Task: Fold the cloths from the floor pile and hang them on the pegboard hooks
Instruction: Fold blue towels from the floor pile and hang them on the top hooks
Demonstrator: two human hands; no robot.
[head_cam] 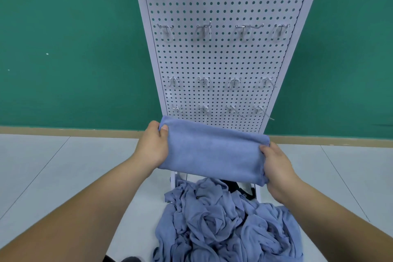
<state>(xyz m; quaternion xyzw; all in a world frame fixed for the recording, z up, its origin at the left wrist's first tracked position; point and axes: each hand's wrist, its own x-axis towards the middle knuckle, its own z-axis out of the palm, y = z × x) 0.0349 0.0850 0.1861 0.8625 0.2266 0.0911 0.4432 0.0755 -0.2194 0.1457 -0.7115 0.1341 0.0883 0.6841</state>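
In front of the white pegboard [217, 53], a folded blue cloth [212, 151] held up flat, left hand [152, 144] pinching its left edge — thumb on top, right hand [276, 166] gripping the right edge, rumpled blue cloth pile [223, 223] on the floor below, metal hooks [204, 30] bare.

A pale grey tiled floor [63, 176] with thin dark joint lines is stretching out to a tan skirting strip [63, 130] at the foot of a green wall [63, 49]. A crumpled heap of soft blue-grey cloths [223, 225] is lying directly on the tiles, spreading toward the bottom edge of the view. Just behind the heap, a white perforated metal pegboard stand [217, 59] is standing on the floor, its white legs [173, 178] touching the tiles. A small black object [247, 190], too hidden to identify, is sitting between those legs, against the heap's far edge.
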